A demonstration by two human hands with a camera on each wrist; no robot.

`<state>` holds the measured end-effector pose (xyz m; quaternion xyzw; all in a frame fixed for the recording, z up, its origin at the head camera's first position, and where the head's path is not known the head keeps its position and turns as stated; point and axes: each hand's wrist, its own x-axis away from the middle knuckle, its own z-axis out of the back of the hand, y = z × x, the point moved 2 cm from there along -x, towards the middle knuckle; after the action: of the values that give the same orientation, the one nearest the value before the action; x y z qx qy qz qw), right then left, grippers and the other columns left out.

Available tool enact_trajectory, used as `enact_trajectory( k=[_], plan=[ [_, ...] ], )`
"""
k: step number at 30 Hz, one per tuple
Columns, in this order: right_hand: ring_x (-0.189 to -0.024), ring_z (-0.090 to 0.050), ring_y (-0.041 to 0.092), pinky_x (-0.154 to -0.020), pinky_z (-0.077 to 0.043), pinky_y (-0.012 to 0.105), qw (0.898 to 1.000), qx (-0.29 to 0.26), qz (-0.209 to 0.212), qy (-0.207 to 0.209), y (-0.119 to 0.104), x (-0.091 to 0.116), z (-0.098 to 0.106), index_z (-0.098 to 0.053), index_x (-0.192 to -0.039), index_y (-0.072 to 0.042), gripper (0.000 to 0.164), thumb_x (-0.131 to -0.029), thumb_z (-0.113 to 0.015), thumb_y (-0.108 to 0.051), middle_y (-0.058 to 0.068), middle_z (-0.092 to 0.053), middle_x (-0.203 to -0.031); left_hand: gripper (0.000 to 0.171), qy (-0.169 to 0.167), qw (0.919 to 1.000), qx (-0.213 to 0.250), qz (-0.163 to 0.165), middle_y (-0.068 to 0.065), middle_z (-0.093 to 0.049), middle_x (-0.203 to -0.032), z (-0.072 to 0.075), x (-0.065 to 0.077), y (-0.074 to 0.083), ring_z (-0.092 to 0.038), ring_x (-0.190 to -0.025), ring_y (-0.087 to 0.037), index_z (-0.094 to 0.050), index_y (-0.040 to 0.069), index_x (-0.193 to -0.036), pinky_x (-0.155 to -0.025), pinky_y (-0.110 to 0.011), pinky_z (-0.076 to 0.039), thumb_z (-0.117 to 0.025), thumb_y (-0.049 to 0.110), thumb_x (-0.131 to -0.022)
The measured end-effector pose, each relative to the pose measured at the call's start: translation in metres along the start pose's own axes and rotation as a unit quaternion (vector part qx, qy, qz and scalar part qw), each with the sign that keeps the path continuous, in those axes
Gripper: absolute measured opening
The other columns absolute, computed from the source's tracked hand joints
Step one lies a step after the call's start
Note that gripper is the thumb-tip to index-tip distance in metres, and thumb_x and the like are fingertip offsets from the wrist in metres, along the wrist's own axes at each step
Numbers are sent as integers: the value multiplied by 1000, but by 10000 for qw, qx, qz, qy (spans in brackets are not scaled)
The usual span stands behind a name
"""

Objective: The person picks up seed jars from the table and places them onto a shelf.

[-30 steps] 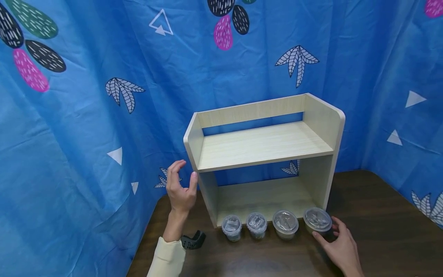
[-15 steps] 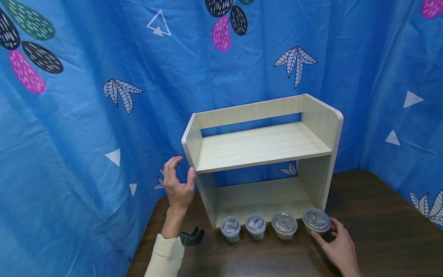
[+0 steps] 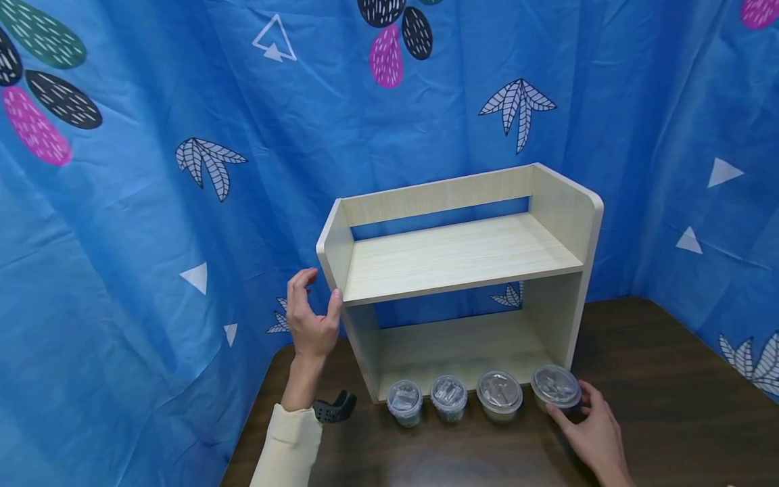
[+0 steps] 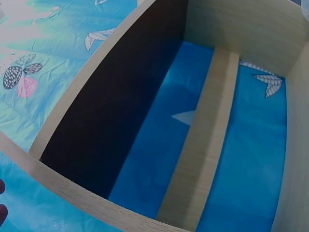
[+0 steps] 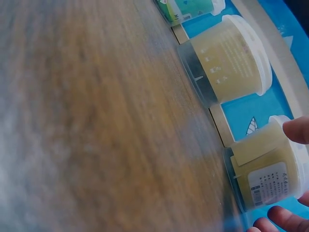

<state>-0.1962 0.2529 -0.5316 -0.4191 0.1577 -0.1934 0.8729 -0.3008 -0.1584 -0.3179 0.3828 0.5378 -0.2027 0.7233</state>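
White label (image 5: 268, 183), its print too blurred to read, marks the tub (image 5: 264, 153) right fingers (image 5: 287, 218) grip; left fingers (image 3: 294, 292) curve loosely.

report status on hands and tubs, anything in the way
Right hand grips rightmost lidded tub. Left hand raised beside shelf, holding nothing. Neighbouring tub close on its left, shelf behind.

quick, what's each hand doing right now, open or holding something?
Left hand: open, empty, beside the shelf.
Right hand: holding the rightmost lidded tub, thumb and fingers around it.
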Motion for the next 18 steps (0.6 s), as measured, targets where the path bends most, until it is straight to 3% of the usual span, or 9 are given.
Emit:
enact_trajectory(
  k=[7,18],
  plan=[
    [-109,-52,47,-90,-41,60,10000,-57,-20,-23,1,-1,-2,-32,-143,10,89,-82,-80,-34,36,-47,-122,49,62,9999,126,-24,-17,-58,-128,-3,-5,-2,-58,-112,-30,-54,0,-129,-90,-47,-49,-65,23,-87],
    [-109,-52,48,-89,-41,61,10000,-33,49,-13,3,-5,-5,-30,-144,10,94,-80,-82,-35,36,-47,-122,45,204,9987,251,-388,-15,-59,-132,-6,-13,-2,-60,-111,-32,-57,1,-130,-87,-43,-51,-61,20,-90]
  ],
)
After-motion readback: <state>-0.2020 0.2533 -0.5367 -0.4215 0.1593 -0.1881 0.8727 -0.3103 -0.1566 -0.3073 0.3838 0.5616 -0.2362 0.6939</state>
